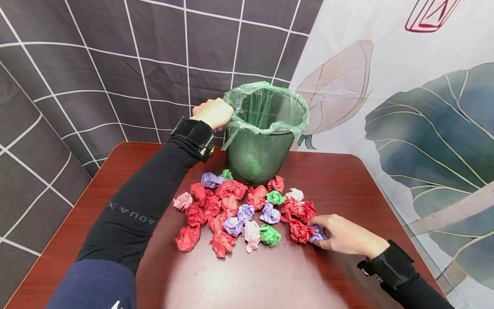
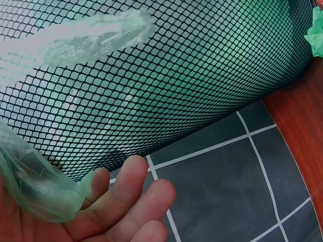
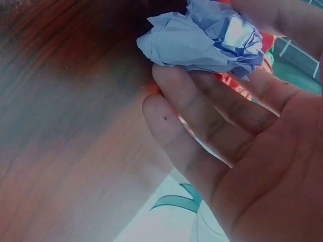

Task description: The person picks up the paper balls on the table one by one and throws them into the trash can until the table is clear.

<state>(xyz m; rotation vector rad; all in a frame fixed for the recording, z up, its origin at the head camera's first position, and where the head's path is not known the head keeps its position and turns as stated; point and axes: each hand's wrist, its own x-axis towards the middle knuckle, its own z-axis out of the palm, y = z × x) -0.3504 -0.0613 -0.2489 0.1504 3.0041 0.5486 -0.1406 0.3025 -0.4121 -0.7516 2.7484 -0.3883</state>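
A black mesh wastebasket with a green plastic bag folded over its rim stands at the back of the table. At the rim's left side my left hand grips the edge; the left wrist view shows curled fingers beside the mesh and a fold of the bag against the hand. At the right end of a spread of crumpled paper balls, my right hand holds a purple paper ball between thumb and fingers. A red paper ball lies right beside it.
Several red, purple, green and pink paper balls lie in front of the wastebasket on the brown table. Behind it hang a dark gridded cloth and a pale leaf-printed cloth.
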